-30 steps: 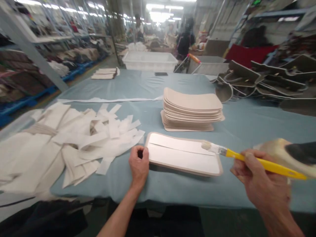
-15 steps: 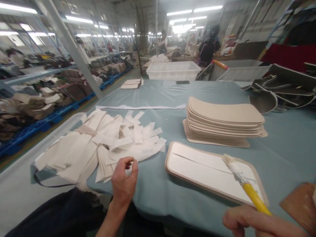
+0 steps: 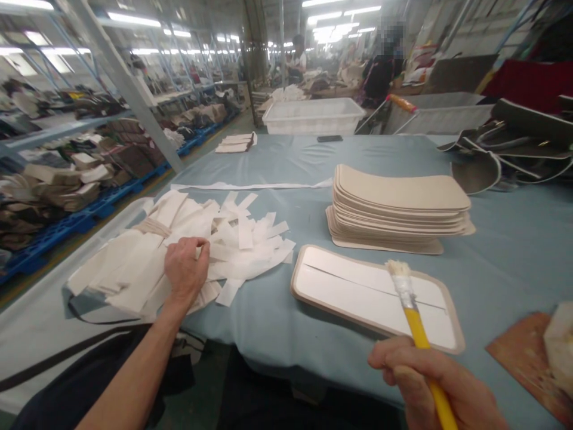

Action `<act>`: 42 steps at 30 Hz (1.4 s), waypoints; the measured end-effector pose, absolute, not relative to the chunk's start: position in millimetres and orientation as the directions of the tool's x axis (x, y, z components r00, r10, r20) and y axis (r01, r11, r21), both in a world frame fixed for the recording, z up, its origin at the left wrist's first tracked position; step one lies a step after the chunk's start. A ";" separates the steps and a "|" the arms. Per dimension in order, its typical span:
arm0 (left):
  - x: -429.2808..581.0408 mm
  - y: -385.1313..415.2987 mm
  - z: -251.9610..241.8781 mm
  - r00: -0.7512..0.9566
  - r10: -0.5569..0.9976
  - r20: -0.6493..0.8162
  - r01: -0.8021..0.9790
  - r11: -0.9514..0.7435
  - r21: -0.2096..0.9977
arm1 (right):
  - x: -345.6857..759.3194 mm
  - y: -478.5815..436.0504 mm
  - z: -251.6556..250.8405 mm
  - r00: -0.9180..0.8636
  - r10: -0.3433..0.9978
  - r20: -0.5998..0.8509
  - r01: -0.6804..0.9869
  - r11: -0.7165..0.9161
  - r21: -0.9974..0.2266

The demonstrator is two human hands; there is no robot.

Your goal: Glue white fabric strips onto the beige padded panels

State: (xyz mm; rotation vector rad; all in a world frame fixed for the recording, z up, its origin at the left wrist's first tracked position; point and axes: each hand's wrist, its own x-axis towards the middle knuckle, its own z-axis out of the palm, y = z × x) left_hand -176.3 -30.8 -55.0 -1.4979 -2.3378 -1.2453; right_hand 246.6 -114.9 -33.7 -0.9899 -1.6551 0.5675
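Observation:
My left hand [image 3: 185,269] rests on the pile of white paper strips [image 3: 197,245] at the left of the table, its fingers curled and pinched on a strip at the pile's top. My right hand [image 3: 430,382] grips a yellow-handled brush [image 3: 414,322] at the lower right, bristles up and hovering over the flat beige panel [image 3: 376,295] with white sheets on it. A stack of curved beige panels [image 3: 398,209] lies just behind that panel.
The table has a blue-grey cloth [image 3: 290,161]. A brown board [image 3: 528,358] lies at the right edge. Dark grey pieces [image 3: 514,143] are heaped at the far right. A white bin [image 3: 313,116] and a phone [image 3: 330,138] sit at the far end. Shelving runs along the left. People stand beyond.
My left hand left the beige panel's edge and moved left onto the paper strips. My right hand swung the brush from lying across the panel to pointing upright.

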 end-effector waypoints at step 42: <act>93.1 -107.6 -56.2 -0.259 0.960 0.109 -0.077 -0.133 0.988 | 202.4 -51.6 9.4 0.102 0.907 0.408 0.398 0.339 -0.852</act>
